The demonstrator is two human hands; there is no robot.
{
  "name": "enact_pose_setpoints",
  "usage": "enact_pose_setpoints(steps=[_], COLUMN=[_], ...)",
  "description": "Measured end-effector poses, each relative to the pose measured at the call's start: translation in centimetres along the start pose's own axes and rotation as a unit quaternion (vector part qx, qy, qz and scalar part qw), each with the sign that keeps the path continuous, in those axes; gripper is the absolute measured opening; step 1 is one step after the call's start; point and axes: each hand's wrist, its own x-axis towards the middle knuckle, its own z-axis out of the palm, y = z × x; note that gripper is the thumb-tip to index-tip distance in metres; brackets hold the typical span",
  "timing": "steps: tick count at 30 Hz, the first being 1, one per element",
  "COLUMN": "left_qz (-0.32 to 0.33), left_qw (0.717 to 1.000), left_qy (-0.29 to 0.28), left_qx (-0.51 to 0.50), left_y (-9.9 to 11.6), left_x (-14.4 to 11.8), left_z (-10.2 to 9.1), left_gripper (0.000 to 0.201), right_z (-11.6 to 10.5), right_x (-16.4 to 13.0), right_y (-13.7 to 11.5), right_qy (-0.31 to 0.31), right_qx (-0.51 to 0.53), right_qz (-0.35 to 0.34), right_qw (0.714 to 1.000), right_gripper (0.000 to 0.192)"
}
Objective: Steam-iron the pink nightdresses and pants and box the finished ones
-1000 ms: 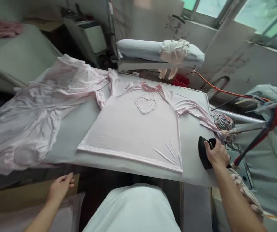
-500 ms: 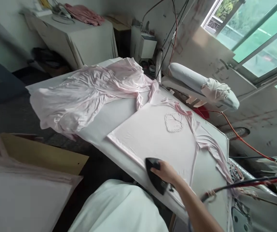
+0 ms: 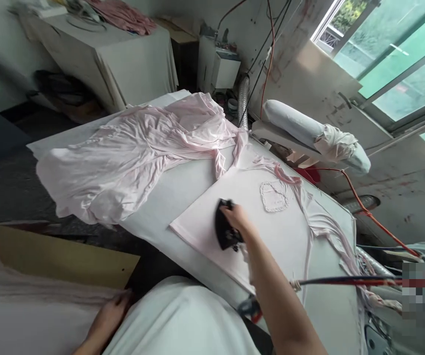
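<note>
Pink shirt, black iron in right hand

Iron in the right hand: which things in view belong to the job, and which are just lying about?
Belong, it seems:
iron, gripped by the right hand
flat pink shirt beneath it
pale table

Seemingly lying about:
reddish cloth at the back
white padded roll
crumpled pink garment, though it may belong too

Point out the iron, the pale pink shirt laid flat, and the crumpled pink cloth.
Iron [image 3: 221, 230]: head view, on its dark body.
Pale pink shirt [image 3: 277, 239]: head view, on its smooth front.
Crumpled pink cloth [image 3: 123, 158]: head view, on its wrinkled middle.
</note>
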Motion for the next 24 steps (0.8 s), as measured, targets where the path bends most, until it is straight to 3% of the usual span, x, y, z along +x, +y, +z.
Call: enact_pose_setpoints(steps=[2,4,5,7,9,11,12,13,15,17,19,21,24], left_qz=[-0.018,0.021,0.060,0.152,0.258,0.345,0.368,0.372,0.349,0.335,0.349,0.362,0.366], left_qw=[0.997,0.992,0.989,0.982,0.964,0.931,0.915,0.907,0.907,0.912,0.919,0.924,0.925], left_qy=[0.030,0.058,0.059,0.047,0.062,0.100,0.121,0.136,0.152,0.149,0.102,0.064,0.093], left_qx=[-0.063,-0.112,-0.120,-0.098,-0.027,0.069,0.110,0.143,0.178,0.182,0.157,0.101,0.049], left_y=[1.1,3.9,6.1,11.7,18.0,23.9,26.3,28.3,30.9,32.3,33.1,33.3,31.0], left_x=[1.2,2.8,3.8,5.8,7.3,7.9,7.9,7.7,7.2,6.7,6.5,6.3,6.4], left_z=[-1.7,-3.4,-4.0,-4.9,-4.7,-3.5,-2.7,-1.7,0.1,1.3,1.6,0.9,-1.4], left_gripper=[0.034,0.039,0.041,0.043,0.048,0.051,0.051,0.050,0.044,0.036,0.027,0.026,0.036], right_z=[-2.8,-4.8,-5.7,-7.2,-8.2,-7.6,-6.5,-4.8,-0.5,3.5,5.5,5.3,4.4], right_x=[-2.5,-5.7,-7.2,-9.6,-11.0,-11.4,-11.2,-10.9,-9.8,-8.9,-8.7,-9.8,-13.4], right_y=[9.7,20.1,25.1,33.1,37.9,39.5,39.3,38.9,37.3,35.7,34.6,34.2,35.1], right_qy=[0.052,0.125,0.156,0.155,0.230,0.341,0.390,0.421,0.437,0.432,0.419,0.400,0.377], right_qx=[0.007,0.076,0.089,0.095,0.051,0.010,-0.003,-0.007,-0.016,-0.027,-0.004,0.068,0.160], right_qz=[0.090,0.252,0.299,0.356,0.405,0.444,0.449,0.442,0.403,0.363,0.342,0.325,0.295], right_qw=[0.995,0.957,0.937,0.917,0.884,0.829,0.804,0.792,0.804,0.825,0.841,0.854,0.863], right_gripper=[0.043,0.049,0.055,0.056,0.042,0.027,0.033,0.044,0.052,0.042,0.035,0.031,0.026])
